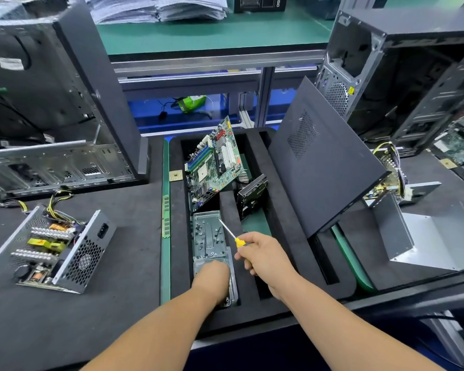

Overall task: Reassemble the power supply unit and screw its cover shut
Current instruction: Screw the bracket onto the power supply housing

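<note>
Bright even overhead light, soft shadows, wide-angle bending at edges, slightly soft detail

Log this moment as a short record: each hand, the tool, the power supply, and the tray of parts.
left hand: reaching into the metal tray of loose screws, fingers hidden
right hand: gripping the screwdriver
screwdriver: yellow handle, shaft tip over the metal tray
power supply unit: on the mat at the left, cover off, internals exposed
motherboard: standing tilted in the foam organiser slot
</note>
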